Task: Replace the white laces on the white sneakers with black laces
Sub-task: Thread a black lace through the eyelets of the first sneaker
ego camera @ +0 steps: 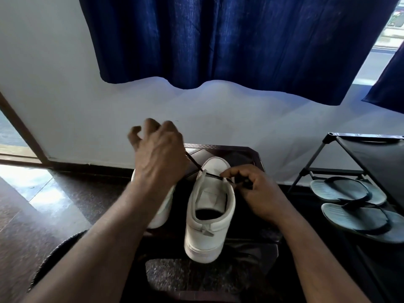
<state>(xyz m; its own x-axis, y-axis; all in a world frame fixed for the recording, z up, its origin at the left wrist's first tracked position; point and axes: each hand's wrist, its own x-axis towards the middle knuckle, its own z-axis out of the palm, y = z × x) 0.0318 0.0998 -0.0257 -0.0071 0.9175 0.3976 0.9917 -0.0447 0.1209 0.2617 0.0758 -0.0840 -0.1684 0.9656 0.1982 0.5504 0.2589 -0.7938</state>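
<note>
On the low table [251, 154], left edge, second sneaker [162, 211]: white, and we see it mostly hidden behind our left forearm.
Left hand [159, 154]: raised, fingers curled, gripping the black lace [194, 164], which runs taut down to the front eyelets.
Centre sneaker [209, 217]: white, mid-table, heel towards us.
Right hand [259, 193]: pinching the lace at the shoe's right side.
Sandals [347, 191]: on a rack [371, 154], right.

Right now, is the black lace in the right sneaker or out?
In: black lace crosses the sneaker at front eyelets; left hand holds one end, right hand pinches the other.
</note>
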